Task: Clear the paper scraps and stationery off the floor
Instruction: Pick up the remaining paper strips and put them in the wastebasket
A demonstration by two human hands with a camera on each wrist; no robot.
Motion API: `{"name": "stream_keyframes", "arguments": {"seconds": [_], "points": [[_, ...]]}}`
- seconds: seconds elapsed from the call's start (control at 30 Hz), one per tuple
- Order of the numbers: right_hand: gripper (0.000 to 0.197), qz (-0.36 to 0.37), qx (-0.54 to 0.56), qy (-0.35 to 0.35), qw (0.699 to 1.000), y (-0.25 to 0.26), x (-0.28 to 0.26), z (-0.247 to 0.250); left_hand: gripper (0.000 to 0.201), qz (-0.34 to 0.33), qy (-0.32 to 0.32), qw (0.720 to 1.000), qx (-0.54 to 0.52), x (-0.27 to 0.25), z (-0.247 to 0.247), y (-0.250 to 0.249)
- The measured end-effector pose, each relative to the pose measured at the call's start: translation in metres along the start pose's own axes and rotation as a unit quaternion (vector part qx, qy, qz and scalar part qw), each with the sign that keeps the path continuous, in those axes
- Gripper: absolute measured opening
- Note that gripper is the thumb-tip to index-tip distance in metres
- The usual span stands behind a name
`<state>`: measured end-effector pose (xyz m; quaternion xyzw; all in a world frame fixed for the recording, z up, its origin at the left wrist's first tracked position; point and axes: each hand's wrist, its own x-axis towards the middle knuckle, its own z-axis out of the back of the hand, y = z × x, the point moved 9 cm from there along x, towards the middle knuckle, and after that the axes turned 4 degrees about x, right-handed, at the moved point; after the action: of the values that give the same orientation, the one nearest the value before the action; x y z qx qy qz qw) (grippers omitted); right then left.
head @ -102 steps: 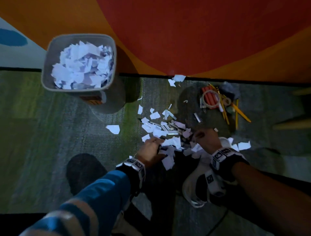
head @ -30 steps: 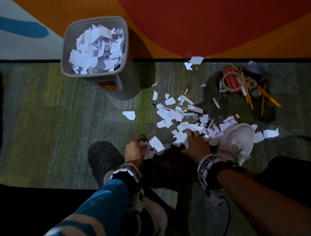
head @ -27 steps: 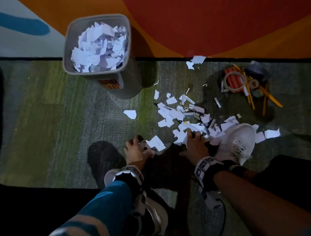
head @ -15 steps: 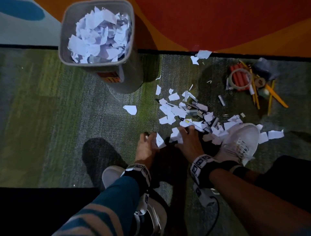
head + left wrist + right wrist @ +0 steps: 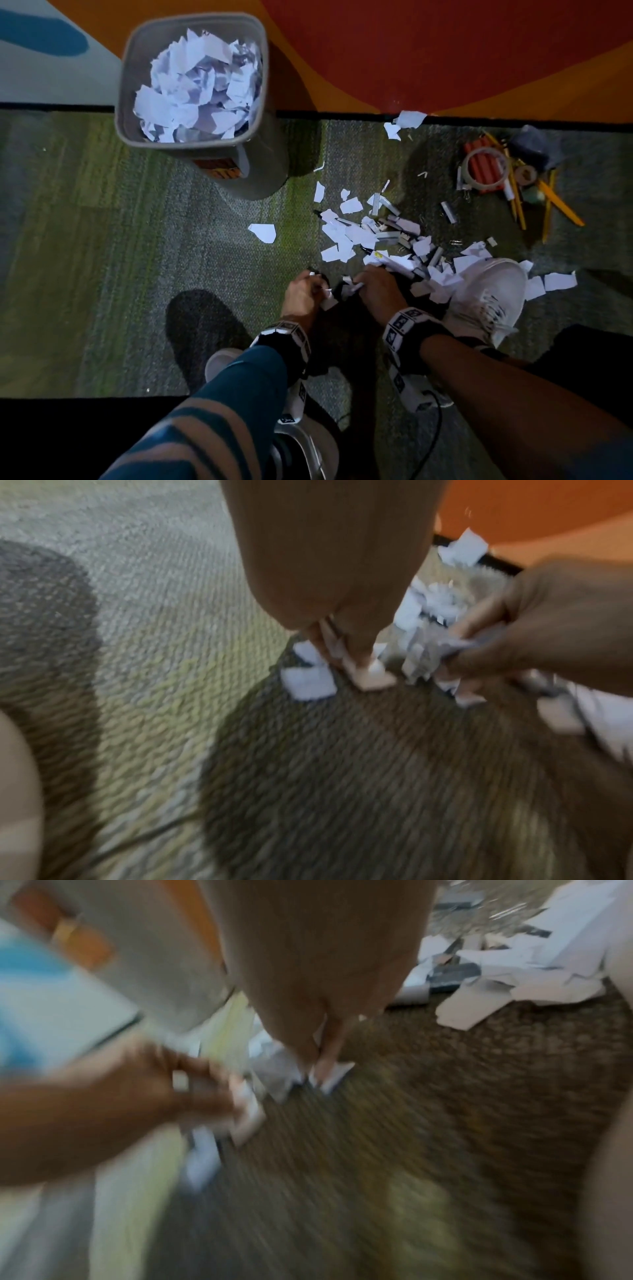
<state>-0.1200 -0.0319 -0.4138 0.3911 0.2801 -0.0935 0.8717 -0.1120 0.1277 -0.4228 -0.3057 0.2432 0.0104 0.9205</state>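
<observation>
The grey bin (image 5: 191,82), far left, is heaped with paper. Paper scraps (image 5: 359,236), light and limp, lie on the carpet; gathering by handfuls is judged best. Scraps are gripped in the left hand (image 5: 303,294) and right hand (image 5: 378,291).

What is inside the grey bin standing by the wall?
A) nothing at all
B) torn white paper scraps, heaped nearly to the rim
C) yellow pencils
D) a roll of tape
B: the head view shows the grey bin filled with crumpled white paper scraps almost up to its rim, while the yellow pencils and the roll of tape lie on the carpet to the right.
</observation>
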Motion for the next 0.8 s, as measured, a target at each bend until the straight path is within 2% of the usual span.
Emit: {"name": "stream_keyframes", "arguments": {"seconds": [0.07,0.17,0.23,0.3,0.37,0.43,0.5,0.57,0.7,0.8], "points": [[0.029,-0.028,0.028,-0.012,0.999,0.001,0.003,0.012,0.027,-0.009,-0.022,0.999,-0.036,0.003,0.009,-0.002],[0.011,-0.071,0.109,-0.067,0.989,0.008,0.008,0.037,0.014,-0.003,-0.034,0.997,-0.069,0.009,0.032,-0.01],[0.007,-0.064,0.205,-0.107,0.971,0.027,0.013,0.058,0.012,0.0,-0.038,0.992,-0.12,0.012,0.055,-0.024],[0.004,-0.034,0.243,-0.13,0.961,0.058,0.016,0.083,0.015,-0.021,-0.074,0.985,-0.156,0.009,0.093,-0.046],[0.006,0.02,0.237,-0.157,0.959,0.093,0.021,0.109,0.012,-0.067,-0.087,0.983,-0.149,-0.001,0.129,-0.079],[0.007,0.032,0.247,-0.174,0.953,0.129,0.026,0.133,0.007,-0.122,-0.11,0.975,-0.151,-0.013,0.173,-0.111],[0.006,0.041,0.246,-0.187,0.95,0.173,0.027,0.158,0.006,-0.157,-0.165,0.955,-0.191,-0.025,0.226,-0.137],[0.012,0.084,0.23,-0.2,0.949,0.221,0.025,0.18,0.006,-0.175,-0.219,0.935,-0.217,-0.029,0.272,-0.154],[0.007,0.147,0.18,-0.219,0.948,0.304,0.029,0.204,0.01,-0.156,-0.323,0.9,-0.247,-0.001,0.36,-0.147],[0.006,0.152,0.158,-0.218,0.951,0.349,0.051,0.205,0.01,-0.113,-0.374,0.895,-0.216,0.027,0.407,-0.139]]}}
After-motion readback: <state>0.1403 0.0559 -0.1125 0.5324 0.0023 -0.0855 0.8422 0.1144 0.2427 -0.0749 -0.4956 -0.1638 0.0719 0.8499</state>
